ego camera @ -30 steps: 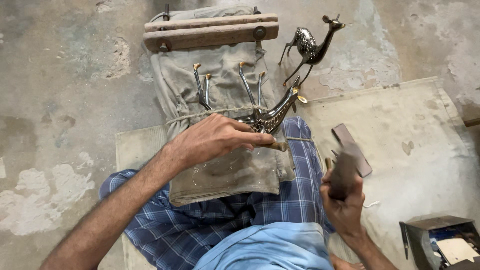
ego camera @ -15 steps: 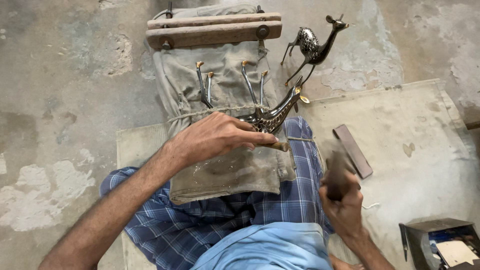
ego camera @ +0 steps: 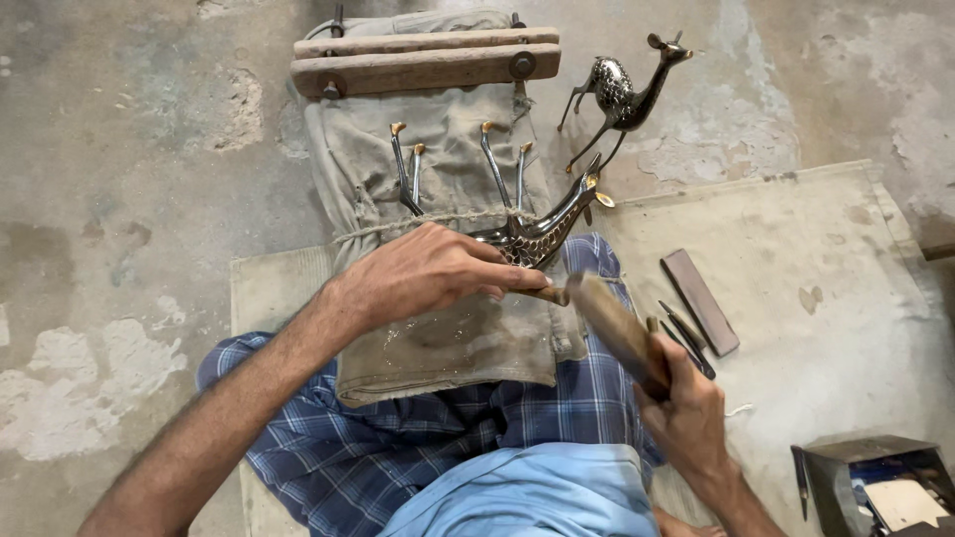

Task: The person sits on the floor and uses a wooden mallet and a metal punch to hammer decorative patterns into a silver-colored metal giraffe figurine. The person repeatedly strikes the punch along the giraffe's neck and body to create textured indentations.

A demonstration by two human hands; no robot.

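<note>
Left hand [ego camera: 428, 273] pins metal deer [ego camera: 542, 231]; right hand [ego camera: 686, 413] clasps wooden mallet [ego camera: 617, 328].

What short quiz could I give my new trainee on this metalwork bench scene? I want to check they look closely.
1. True or false: the left hand holds down the metal deer figure lying on its back.
2. What does the right hand grip?
A. a wooden mallet
B. a paintbrush
C. a saw
3. Where is the second deer figure?

Key:
1. True; its legs point up.
2. A, the wooden mallet.
3. Standing upright on the floor, right of the wooden clamp bars.
</note>
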